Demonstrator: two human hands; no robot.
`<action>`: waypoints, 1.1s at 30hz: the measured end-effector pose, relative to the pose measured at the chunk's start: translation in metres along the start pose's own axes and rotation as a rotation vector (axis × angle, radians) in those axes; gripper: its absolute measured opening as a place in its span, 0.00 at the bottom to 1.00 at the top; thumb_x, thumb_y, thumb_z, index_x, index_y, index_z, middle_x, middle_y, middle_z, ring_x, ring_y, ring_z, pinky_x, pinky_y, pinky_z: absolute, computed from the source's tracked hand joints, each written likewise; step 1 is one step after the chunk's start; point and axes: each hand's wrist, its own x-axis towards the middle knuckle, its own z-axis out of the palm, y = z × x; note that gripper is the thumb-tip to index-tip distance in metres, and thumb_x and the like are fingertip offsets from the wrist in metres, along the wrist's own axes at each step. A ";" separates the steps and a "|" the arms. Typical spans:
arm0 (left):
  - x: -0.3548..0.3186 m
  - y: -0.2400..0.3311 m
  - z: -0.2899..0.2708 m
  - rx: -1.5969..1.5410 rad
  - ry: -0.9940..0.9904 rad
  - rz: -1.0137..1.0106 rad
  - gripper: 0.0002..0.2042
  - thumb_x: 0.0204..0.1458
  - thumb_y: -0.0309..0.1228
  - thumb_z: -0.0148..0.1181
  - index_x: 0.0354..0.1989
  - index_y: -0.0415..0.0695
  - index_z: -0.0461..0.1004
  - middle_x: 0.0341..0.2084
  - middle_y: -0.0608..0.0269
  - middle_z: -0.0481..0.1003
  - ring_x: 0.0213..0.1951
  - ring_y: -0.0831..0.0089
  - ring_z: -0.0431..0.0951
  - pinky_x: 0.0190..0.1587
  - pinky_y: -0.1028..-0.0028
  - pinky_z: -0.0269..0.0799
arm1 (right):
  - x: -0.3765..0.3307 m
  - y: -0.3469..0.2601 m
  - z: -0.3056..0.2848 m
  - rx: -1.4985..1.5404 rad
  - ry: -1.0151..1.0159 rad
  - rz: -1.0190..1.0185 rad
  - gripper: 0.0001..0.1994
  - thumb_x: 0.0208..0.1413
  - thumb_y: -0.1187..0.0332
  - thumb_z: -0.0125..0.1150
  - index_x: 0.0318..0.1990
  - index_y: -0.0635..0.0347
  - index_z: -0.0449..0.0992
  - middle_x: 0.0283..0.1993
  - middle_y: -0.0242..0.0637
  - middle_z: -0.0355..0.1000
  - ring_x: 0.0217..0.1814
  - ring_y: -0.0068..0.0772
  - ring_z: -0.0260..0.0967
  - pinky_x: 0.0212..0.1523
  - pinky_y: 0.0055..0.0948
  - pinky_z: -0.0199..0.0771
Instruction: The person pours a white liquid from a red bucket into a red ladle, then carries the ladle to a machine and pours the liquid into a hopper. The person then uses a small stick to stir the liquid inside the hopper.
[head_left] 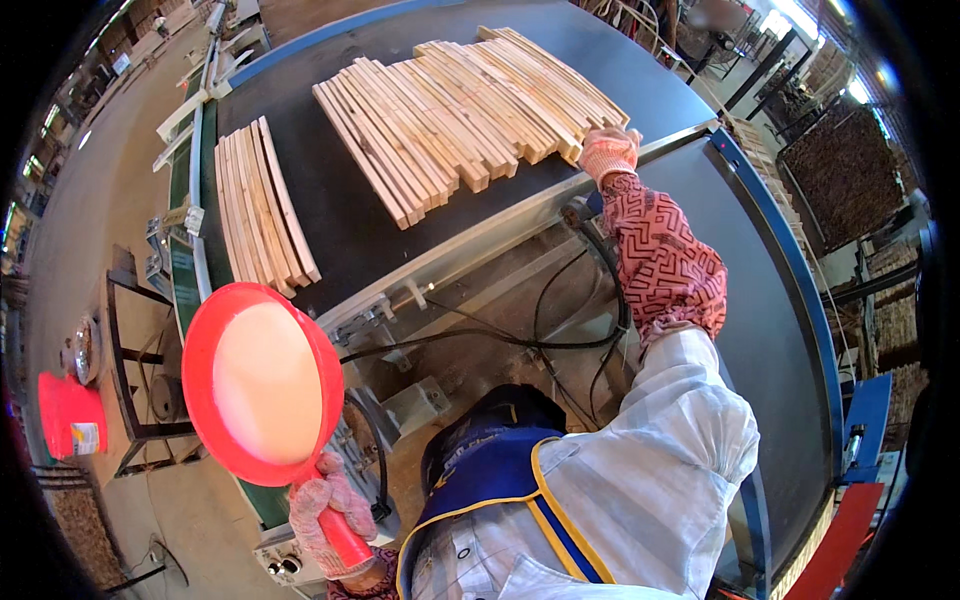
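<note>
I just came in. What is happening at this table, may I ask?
In the left hand, a person holds a red ladle of what looks like pale liquid. The right hand is at the right end of the larger group of wood strips. On the dark table, a smaller group lies apart, to the left.

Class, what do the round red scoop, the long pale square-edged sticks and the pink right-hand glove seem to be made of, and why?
Round red scoop: probably plastic, smooth, given its uniform colour and moulded-looking shape.
Long pale square-edged sticks: wood, apparently unpainted; streaky grain and darker marks show.
Pink right-hand glove: likely knitted fabric, matt, though the weave isn't clear.
</note>
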 end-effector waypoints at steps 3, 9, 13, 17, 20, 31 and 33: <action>0.004 -0.006 0.020 -0.069 0.078 0.021 0.18 0.50 0.29 0.58 0.48 0.32 0.67 0.17 0.62 0.69 0.10 0.69 0.67 0.10 0.72 0.66 | 0.018 -0.010 0.018 -0.051 -0.226 -0.017 0.19 0.58 0.62 0.55 0.55 0.57 0.76 0.57 0.48 0.72 0.60 0.58 0.69 0.55 0.64 0.64; 0.018 -0.018 0.044 -0.013 0.119 0.033 0.19 0.50 0.30 0.58 0.47 0.31 0.67 0.16 0.62 0.68 0.09 0.69 0.66 0.10 0.73 0.65 | 0.049 -0.041 0.064 -0.172 -0.261 -0.021 0.21 0.52 0.52 0.60 0.50 0.51 0.81 0.53 0.40 0.76 0.57 0.54 0.71 0.51 0.60 0.67; 0.031 -0.024 0.052 -0.008 0.119 0.053 0.19 0.50 0.30 0.59 0.47 0.31 0.67 0.15 0.63 0.67 0.09 0.70 0.65 0.09 0.74 0.64 | 0.075 -0.051 0.096 -0.124 -0.234 0.124 0.19 0.49 0.59 0.64 0.47 0.58 0.81 0.50 0.41 0.77 0.52 0.53 0.74 0.41 0.63 0.70; 0.036 -0.025 0.060 0.000 0.110 0.047 0.19 0.49 0.30 0.59 0.47 0.31 0.67 0.14 0.63 0.66 0.09 0.70 0.66 0.09 0.74 0.64 | 0.080 -0.062 0.096 -0.118 -0.238 0.173 0.16 0.49 0.61 0.66 0.46 0.51 0.82 0.44 0.34 0.79 0.49 0.49 0.74 0.36 0.52 0.72; 0.038 -0.027 0.063 -0.022 0.109 0.040 0.19 0.49 0.29 0.60 0.47 0.31 0.66 0.14 0.64 0.66 0.09 0.70 0.67 0.09 0.73 0.65 | 0.064 -0.047 0.080 -0.055 -0.269 0.004 0.15 0.49 0.58 0.66 0.45 0.47 0.83 0.42 0.30 0.79 0.47 0.44 0.75 0.37 0.50 0.70; 0.027 -0.020 0.058 0.136 0.061 0.047 0.19 0.49 0.33 0.60 0.44 0.31 0.68 0.14 0.64 0.67 0.08 0.73 0.65 0.09 0.76 0.63 | -0.096 -0.018 -0.088 0.001 -0.418 -0.924 0.17 0.34 0.49 0.63 0.26 0.51 0.82 0.26 0.37 0.75 0.30 0.38 0.74 0.25 0.41 0.72; 0.024 -0.019 0.052 0.170 -0.006 0.001 0.19 0.49 0.34 0.60 0.44 0.31 0.68 0.14 0.64 0.67 0.08 0.73 0.65 0.09 0.77 0.63 | -0.157 -0.024 -0.064 0.109 -0.408 -1.058 0.15 0.36 0.50 0.61 0.25 0.50 0.81 0.24 0.37 0.74 0.29 0.40 0.74 0.24 0.42 0.71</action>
